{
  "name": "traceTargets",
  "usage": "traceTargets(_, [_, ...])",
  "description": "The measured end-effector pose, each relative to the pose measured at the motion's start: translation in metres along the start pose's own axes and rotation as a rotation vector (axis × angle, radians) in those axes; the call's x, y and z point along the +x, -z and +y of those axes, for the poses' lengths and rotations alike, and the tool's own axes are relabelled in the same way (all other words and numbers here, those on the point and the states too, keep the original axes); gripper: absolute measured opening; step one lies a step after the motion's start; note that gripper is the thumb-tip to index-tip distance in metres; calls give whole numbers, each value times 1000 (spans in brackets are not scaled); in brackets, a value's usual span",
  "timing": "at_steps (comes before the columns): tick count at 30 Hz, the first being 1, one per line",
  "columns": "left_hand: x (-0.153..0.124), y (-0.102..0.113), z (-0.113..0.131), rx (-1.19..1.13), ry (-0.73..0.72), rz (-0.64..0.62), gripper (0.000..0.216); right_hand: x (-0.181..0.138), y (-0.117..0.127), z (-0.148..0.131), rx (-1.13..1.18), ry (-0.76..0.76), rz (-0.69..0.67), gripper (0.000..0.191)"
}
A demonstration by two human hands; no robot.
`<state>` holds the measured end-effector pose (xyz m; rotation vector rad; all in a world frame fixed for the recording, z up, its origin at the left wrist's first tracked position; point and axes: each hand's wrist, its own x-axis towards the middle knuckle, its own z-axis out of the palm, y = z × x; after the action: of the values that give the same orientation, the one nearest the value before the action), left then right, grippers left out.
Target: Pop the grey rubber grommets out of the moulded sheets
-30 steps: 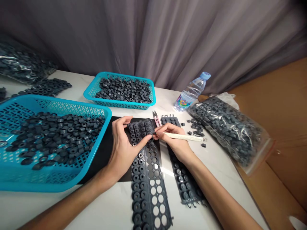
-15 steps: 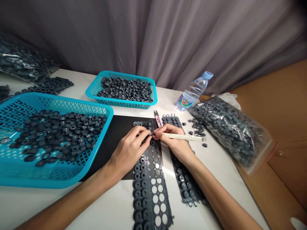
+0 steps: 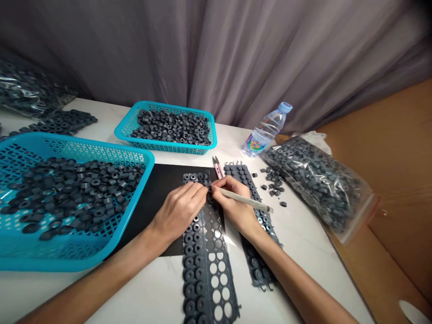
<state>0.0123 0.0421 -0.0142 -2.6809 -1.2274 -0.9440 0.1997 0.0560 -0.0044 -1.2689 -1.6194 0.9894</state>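
A long dark grey moulded sheet (image 3: pixel 206 252) runs up the table, with ring-shaped pieces on its left side and rows of round holes on its right. Over its upper part is my left hand (image 3: pixel 180 204), fingers bent and pressed together; their tips hide whatever they pinch or press. My right hand (image 3: pixel 234 198) is closed around a thin, off-white stick-like tool (image 3: pixel 246 200), held like a pen. The tool's working tip meets the sheet beside my left fingertips, and my hand covers it. A second dark sheet (image 3: pixel 259 265) lies partly under my right wrist.
Two blue baskets (image 3: pixel 135 204) (image 3: pixel 162 146) hold many dark rings. Small pink-handled snips (image 3: pixel 218 167) lie beyond my hands. To the right are a water bottle (image 3: pixel 265 132), loose pieces (image 3: pixel 274 182) and a filled plastic bag (image 3: pixel 317 180). A black mat (image 3: pixel 162 180) lies under the sheet.
My left fingers have gone from a raised pinch down onto the sheet. The tool in my right hand now slopes more, its back end lower. The whole view has shifted slightly.
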Motion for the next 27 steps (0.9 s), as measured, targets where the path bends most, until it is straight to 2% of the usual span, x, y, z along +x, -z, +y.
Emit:
traceTargets(6, [1,0,0,-116,70,31,12,3,4,1,-7,7,-18,12])
traceTargets(11, [-1,0,-3,-181,131,9,13,11,16,4,127,-89,-116,13])
traceTargets(17, [3,-2,-5,-200,161,3,15,14,22,1,177,-111,-94,16])
traceTargets(21, [9,-2,-4,-178,159,-47,17,15,33,-3,150,-74,-79,19])
traceTargets(27, [15,-1,-7,-171,162,-117,20,17,38,4,209,-138,-228,21])
